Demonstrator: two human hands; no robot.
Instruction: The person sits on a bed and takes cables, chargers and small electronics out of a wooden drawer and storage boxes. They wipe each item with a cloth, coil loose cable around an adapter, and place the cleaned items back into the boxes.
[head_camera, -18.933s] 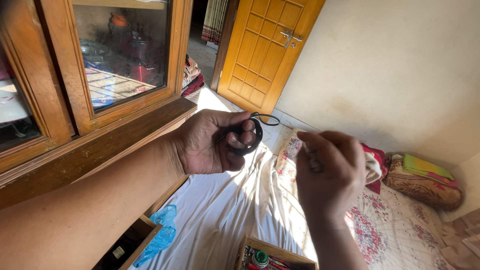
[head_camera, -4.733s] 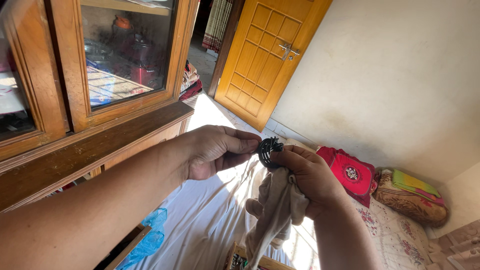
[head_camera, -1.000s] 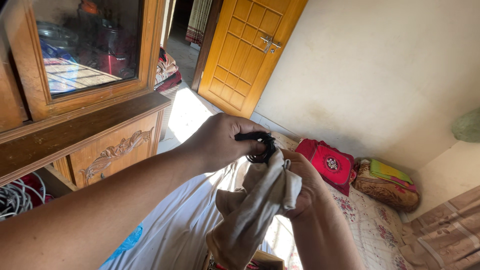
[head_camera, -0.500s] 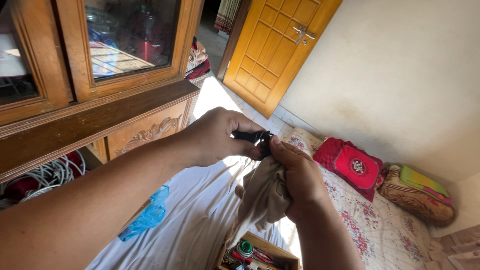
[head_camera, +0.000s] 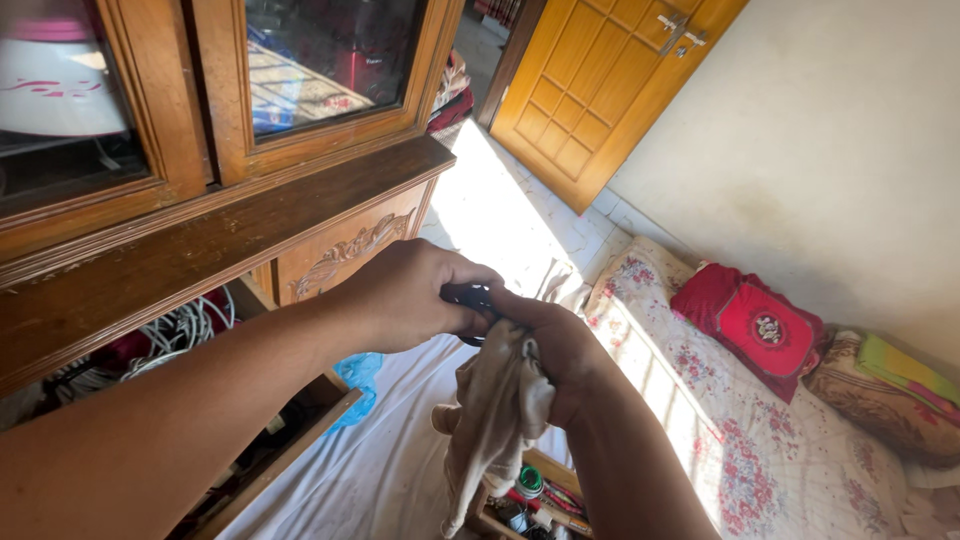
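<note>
the left hand (head_camera: 400, 295) has its grip closed on a small black coiled cord (head_camera: 470, 297), pinched between thumb and fingers. the right hand (head_camera: 560, 345) meets it, fingers closed on the same cord and on a beige cloth (head_camera: 495, 410) that hangs down. both are held in the air above the bed (head_camera: 760, 440), near its edge beside the wooden cabinet (head_camera: 200, 240). a wooden drawer of small items (head_camera: 530, 495) lies on the bed below.

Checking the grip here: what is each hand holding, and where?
Left hand pinches a black coiled cord at its near edge. Right hand clutches a beige cloth by its top, against the cord.
</note>
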